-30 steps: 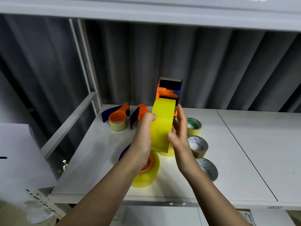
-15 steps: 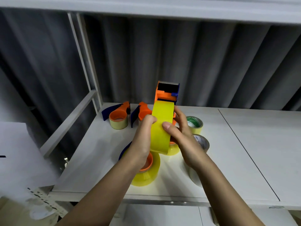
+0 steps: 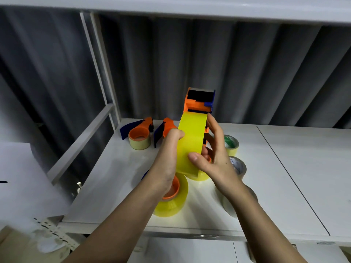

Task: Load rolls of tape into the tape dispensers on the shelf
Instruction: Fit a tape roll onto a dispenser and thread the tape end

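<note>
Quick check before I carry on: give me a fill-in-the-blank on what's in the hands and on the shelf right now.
1. Both hands hold a dispenser carrying a roll of ____ tape.
2. The left hand grips the roll's ____ side.
3. The roll with a green core lies on the ____.
4. The right hand puts its ____ on the roll's face.

Missing: yellow; left; shelf; thumb

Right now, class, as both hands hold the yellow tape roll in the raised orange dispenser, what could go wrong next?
1. The left hand and right hand hold the yellow tape roll in the orange and blue tape dispenser above the white shelf; a slip could drop it onto the loaded dispenser with a yellow roll below.
2. The right forearm passes over a grey tape roll and might nudge it.
</note>
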{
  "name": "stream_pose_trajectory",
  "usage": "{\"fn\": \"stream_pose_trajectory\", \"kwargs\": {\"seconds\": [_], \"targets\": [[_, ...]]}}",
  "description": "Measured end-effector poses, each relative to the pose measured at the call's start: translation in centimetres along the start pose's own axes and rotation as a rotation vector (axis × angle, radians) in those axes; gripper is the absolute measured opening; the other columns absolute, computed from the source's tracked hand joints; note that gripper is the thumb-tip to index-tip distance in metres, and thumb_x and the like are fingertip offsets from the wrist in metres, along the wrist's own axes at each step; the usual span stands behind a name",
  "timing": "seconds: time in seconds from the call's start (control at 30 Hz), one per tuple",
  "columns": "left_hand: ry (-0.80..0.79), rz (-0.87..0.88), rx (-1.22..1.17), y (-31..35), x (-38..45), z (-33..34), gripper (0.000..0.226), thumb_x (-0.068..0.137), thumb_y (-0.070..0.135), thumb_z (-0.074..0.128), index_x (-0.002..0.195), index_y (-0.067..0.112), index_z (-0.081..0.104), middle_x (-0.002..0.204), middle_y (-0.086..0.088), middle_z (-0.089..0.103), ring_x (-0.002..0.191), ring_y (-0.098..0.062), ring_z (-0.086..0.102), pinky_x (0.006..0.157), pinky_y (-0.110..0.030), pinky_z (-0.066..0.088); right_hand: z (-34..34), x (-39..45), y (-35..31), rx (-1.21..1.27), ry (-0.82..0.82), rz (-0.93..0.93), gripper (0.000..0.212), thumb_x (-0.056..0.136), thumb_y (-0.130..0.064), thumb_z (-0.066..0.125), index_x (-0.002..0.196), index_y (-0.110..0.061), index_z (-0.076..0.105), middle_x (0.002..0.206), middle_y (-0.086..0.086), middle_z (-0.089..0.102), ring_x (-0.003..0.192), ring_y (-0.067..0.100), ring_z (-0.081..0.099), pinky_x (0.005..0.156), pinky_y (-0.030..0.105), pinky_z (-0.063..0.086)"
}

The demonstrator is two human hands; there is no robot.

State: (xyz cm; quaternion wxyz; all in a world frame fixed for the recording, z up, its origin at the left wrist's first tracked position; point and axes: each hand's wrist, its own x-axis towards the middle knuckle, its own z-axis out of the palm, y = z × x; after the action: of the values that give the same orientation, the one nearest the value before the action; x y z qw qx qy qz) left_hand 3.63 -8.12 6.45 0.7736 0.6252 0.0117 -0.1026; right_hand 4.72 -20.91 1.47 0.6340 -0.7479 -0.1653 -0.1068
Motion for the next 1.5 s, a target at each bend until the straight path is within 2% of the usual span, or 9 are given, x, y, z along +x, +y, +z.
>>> {"fn": "stream_pose_trajectory", "kwargs": {"seconds": [0.1, 0.2, 0.5, 0.63, 0.8, 0.97, 1.1, 1.33, 1.5], "targets": [[-0.003, -0.009, 0.001, 0.0, 0.1, -0.1, 0.051, 0.092, 0.035, 0.035, 0.061, 0.024, 0.075, 0.063, -0.001, 0.069, 0.062, -0.014, 0.065, 0.069, -0.030, 0.052, -0.1, 0.1, 0.0, -0.072, -0.002, -0.046, 0.108, 0.063, -0.070, 0.072, 0.150, -0.038, 0.015, 0.154, -0.006, 0.026, 0.141, 0.009, 0.032, 0.110, 0.039, 0.041], [0.030, -0.006, -0.027, 0.1, 0.2, -0.1, 0.034, 0.090, 0.039, 0.041, 0.091, 0.021, 0.069, 0.077, -0.006, 0.070, 0.076, -0.021, 0.066, 0.077, -0.036, 0.052, -0.3, 0.1, 0.2, -0.126, 0.005, -0.093, 0.107, 0.065, -0.059, 0.075, 0.150, -0.037, 0.014, 0.155, -0.003, 0.023, 0.143, 0.011, 0.028, 0.112, 0.042, 0.039], [0.006, 0.003, -0.103, -0.1, 0.6, -0.2, 0.030, 0.089, 0.037, 0.044, 0.080, 0.022, 0.069, 0.070, -0.003, 0.071, 0.072, -0.020, 0.066, 0.078, -0.037, 0.052, -1.3, 0.7, 0.1, -0.327, -0.049, -0.308, 0.108, 0.064, -0.048, 0.075, 0.150, -0.024, 0.013, 0.156, 0.000, 0.014, 0.147, 0.014, 0.017, 0.116, 0.044, 0.031], [0.058, 0.032, -0.136, -0.1, 0.7, 0.1, 0.030, 0.079, 0.044, 0.051, 0.082, 0.024, 0.075, 0.084, -0.006, 0.074, 0.083, -0.024, 0.070, 0.083, -0.042, 0.054, -1.2, 0.8, 0.1, -0.097, -0.095, -0.141, 0.102, 0.070, -0.075, 0.062, 0.151, -0.033, 0.016, 0.157, -0.005, 0.018, 0.146, 0.011, 0.021, 0.116, 0.047, 0.029], [0.039, 0.073, -0.101, -1.1, 0.7, 0.5, 0.032, 0.076, 0.042, 0.050, 0.082, 0.021, 0.074, 0.084, -0.007, 0.074, 0.086, -0.027, 0.068, 0.086, -0.046, 0.052, -0.3, 1.3, -0.6, 0.213, 0.204, 0.217, 0.077, 0.061, -0.073, 0.061, 0.128, -0.036, 0.046, 0.133, -0.009, 0.053, 0.123, 0.007, 0.052, 0.107, 0.045, 0.043], [-0.056, 0.151, -0.022, -1.5, 0.9, -0.1, 0.030, 0.060, 0.040, 0.053, 0.081, 0.034, 0.074, 0.086, -0.002, 0.073, 0.088, -0.024, 0.067, 0.089, -0.049, 0.050, -1.5, 1.2, -1.0, 0.268, -0.119, 0.471, 0.090, 0.068, -0.075, 0.063, 0.141, -0.027, 0.042, 0.095, -0.013, 0.067, 0.085, 0.008, 0.068, 0.088, 0.043, 0.056], [-0.084, 0.168, 0.031, -1.0, 0.8, 0.1, 0.028, 0.061, 0.039, 0.051, 0.081, 0.046, 0.071, 0.089, 0.006, 0.072, 0.090, -0.018, 0.067, 0.083, -0.042, 0.053, -1.1, 1.0, -0.9, 0.319, -0.109, 0.414, 0.079, 0.067, -0.061, 0.065, 0.138, -0.031, 0.045, 0.120, 0.005, 0.067, 0.105, 0.026, 0.068, 0.082, 0.039, 0.059], [0.007, 0.021, -0.073, -0.5, 1.0, 0.0, 0.070, 0.049, 0.053, 0.056, 0.106, 0.015, 0.067, 0.104, -0.017, 0.069, 0.099, -0.034, 0.064, 0.093, -0.051, 0.049, -0.5, 0.5, -0.4, 0.170, -0.034, 0.168, 0.091, 0.060, -0.057, 0.068, 0.142, -0.045, 0.030, 0.122, -0.038, 0.051, 0.112, -0.006, 0.057, 0.076, 0.011, 0.049], [-0.078, 0.036, -0.058, -0.6, 1.4, -0.5, 0.050, 0.089, 0.034, 0.035, 0.063, 0.019, 0.075, 0.070, -0.006, 0.070, 0.066, -0.018, 0.065, 0.073, -0.034, 0.051, -0.5, 0.4, -0.3, 0.019, -0.021, 0.079, 0.101, 0.061, -0.054, 0.071, 0.147, -0.043, 0.019, 0.147, -0.019, 0.035, 0.130, -0.007, 0.042, 0.096, 0.016, 0.046]]}}
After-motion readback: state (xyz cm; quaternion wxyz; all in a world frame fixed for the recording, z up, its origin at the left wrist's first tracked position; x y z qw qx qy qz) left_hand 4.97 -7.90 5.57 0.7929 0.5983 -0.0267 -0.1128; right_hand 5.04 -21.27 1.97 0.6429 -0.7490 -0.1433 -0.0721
